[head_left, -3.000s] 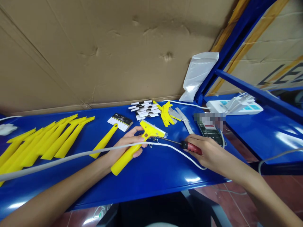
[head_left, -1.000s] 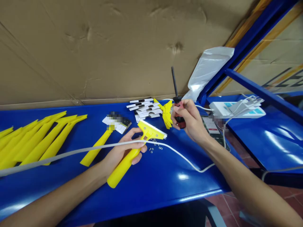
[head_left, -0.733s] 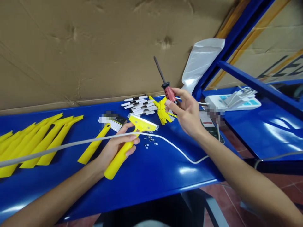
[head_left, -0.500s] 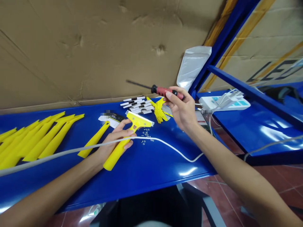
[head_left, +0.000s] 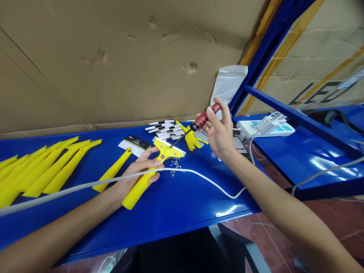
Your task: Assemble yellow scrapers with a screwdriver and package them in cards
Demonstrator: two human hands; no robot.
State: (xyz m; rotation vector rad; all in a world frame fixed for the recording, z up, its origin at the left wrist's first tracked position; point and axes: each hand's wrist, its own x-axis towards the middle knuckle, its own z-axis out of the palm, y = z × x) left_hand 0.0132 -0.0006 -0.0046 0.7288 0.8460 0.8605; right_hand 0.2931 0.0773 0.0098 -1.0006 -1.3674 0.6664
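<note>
1. I see the left hand (head_left: 138,168) gripping the yellow scraper (head_left: 137,190) mid-frame;
2. the right hand (head_left: 220,133) grips the red screwdriver (head_left: 201,120);
3. its tip pointed left before; now it points down at the scraper's head.

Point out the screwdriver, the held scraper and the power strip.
Screwdriver (head_left: 201,120): head view, on its red handle.
Held scraper (head_left: 137,190): head view, on the lower part of its yellow handle.
Power strip (head_left: 266,134): head view, on the front side of its white casing.
</note>
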